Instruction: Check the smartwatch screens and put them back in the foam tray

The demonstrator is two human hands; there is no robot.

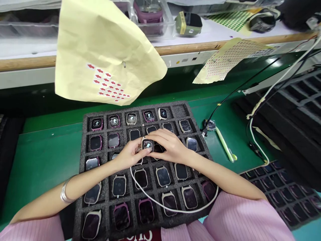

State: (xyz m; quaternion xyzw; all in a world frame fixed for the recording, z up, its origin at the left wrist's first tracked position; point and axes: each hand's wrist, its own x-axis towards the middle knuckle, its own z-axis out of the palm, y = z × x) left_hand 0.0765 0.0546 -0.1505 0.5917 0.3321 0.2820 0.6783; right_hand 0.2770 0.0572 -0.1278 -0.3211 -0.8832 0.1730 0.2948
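Note:
A smartwatch case (147, 143) with a lit dial and no strap is held between both hands above a foam tray (105, 187). My left hand (128, 154) grips its left side, with the thumb at the lower edge of the screen. From the right, my right hand (172, 144) closes its fingers on the top edge and right side. A white cable (173, 209) runs out from beneath my left hand and loops over the tray towards my right forearm. In the tray's pockets lie several watch cases, such as a purple one (146, 211) and a beige one (119, 185); the back row shows lit dials.
A yellow sticker sheet (100, 50) hangs from the shelf edge (180, 49) over the tray's back. Right of the tray lie a green pen-like tool (225, 145) and a black cable (233, 85). Another tray of watches (288, 190) sits lower right. A green watch (189, 24) rests on the shelf.

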